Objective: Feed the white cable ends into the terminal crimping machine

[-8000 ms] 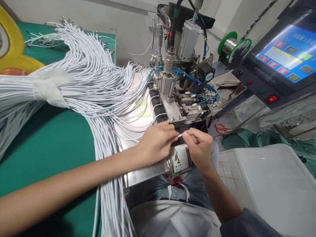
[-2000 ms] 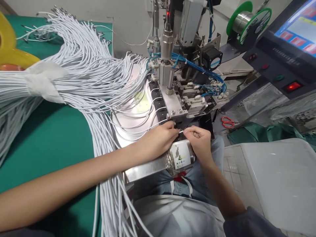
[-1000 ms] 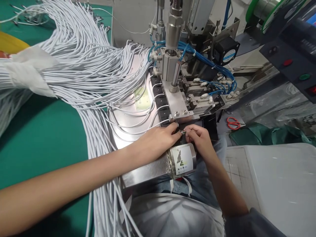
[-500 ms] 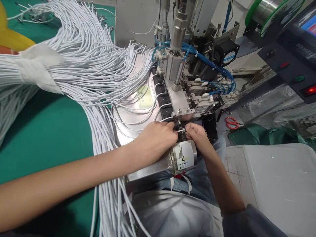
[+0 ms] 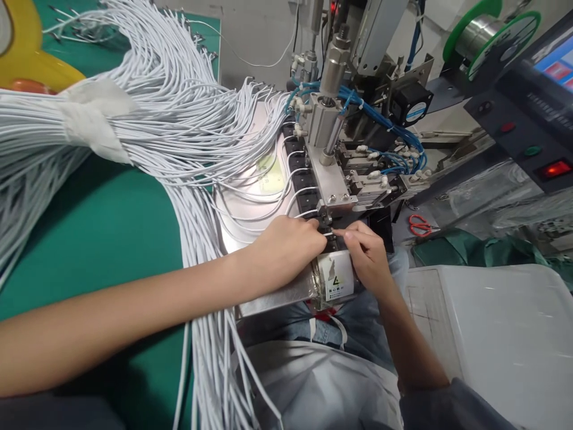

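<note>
My left hand (image 5: 289, 246) rests on the steel plate (image 5: 250, 209) with its fingers pinched on the end of a thin white wire (image 5: 330, 233). My right hand (image 5: 366, 251) meets it from the right, thumb and forefinger pinched on the same wire tip. Both hands sit just below the black fixture blocks (image 5: 301, 179) of the machine (image 5: 340, 149), where several white wires are seated. A cylinder with a warning label (image 5: 335, 280) lies under my right hand.
A large taped bundle of white wires (image 5: 134, 125) spreads over the green mat (image 5: 98, 233) and hangs off the front edge. Red scissors (image 5: 418, 225) lie right of the machine. A control panel (image 5: 532, 119), a green spool (image 5: 483, 36) and a white bin (image 5: 501, 334) stand at right.
Both hands stayed pinched together on the wire tip and shifted slightly up toward the fixture. The camera view drifted, moving the scene a little.
</note>
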`<state>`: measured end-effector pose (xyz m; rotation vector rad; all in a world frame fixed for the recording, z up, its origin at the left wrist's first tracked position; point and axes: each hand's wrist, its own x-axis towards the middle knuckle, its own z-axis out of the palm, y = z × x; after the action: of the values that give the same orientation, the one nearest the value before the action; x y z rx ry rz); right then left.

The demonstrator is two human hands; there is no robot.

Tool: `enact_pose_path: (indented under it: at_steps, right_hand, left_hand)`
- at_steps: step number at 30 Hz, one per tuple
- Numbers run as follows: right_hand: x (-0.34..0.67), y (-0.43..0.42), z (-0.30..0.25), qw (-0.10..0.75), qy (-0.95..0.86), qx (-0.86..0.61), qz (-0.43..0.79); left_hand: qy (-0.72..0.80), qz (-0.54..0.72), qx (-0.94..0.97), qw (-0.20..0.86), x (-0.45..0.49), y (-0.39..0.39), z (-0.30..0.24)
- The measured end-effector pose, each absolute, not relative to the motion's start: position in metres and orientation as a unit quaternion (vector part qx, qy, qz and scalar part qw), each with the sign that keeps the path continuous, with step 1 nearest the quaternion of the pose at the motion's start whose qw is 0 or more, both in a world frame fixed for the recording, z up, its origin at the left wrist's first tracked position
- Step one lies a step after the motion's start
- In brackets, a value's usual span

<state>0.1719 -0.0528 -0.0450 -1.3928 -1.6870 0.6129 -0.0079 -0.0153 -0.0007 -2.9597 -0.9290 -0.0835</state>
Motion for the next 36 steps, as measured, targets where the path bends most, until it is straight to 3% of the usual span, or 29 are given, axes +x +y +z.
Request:
enact_pose_path:
  at_steps: [3,5,7,11,13,17,20,24,28,33,36]
  right_hand:
    - [0.166,-0.075,-0.038,0.502,-0.639,-0.564,0.147]
    - [0.155,-0.098,-0.034,0.525,-0.622,-0.562,0.148]
    - [0.138,-0.12,-0.035,0.472,-0.637,-0.555,0.253]
    - [0.094,-0.145,-0.049,0.28,-0.626,-0.493,0.536]
    - [0.075,-0.149,-0.057,0.234,-0.587,-0.461,0.623]
    - [0.063,-0.153,-0.061,0.198,-0.536,-0.454,0.684]
    - [0.076,-0.157,-0.049,0.191,-0.554,-0.481,0.652]
    - [0.114,-0.143,-0.028,0.253,-0.624,-0.545,0.499]
    - [0.153,-0.112,-0.017,0.356,-0.599,-0.578,0.424]
    - [0.167,-0.089,-0.019,0.559,-0.465,-0.54,0.424]
    - [0.159,-0.088,-0.022,0.629,-0.419,-0.46,0.466]
  left_hand:
    - [-0.305,-0.041,-0.951,0.017,-0.011,-0.014,-0.004]
    - [-0.327,-0.043,-0.943,0.031,-0.011,-0.014,-0.005]
    - [-0.361,-0.035,-0.931,0.048,-0.011,-0.013,-0.005]
    - [-0.401,-0.015,-0.914,0.052,-0.009,-0.012,-0.005]
    - [-0.403,-0.02,-0.914,0.05,-0.009,-0.012,-0.006]
    - [-0.406,-0.038,-0.912,0.049,-0.009,-0.011,-0.007]
    - [-0.396,-0.064,-0.915,0.034,-0.007,-0.015,-0.003]
    - [-0.303,-0.146,-0.939,-0.078,-0.001,-0.031,0.01]
    - [-0.214,-0.213,-0.927,-0.224,0.001,-0.037,0.015]
    - [-0.204,-0.251,-0.899,-0.295,0.001,-0.025,0.009]
    - [-0.208,-0.3,-0.879,-0.306,0.002,-0.023,0.009]
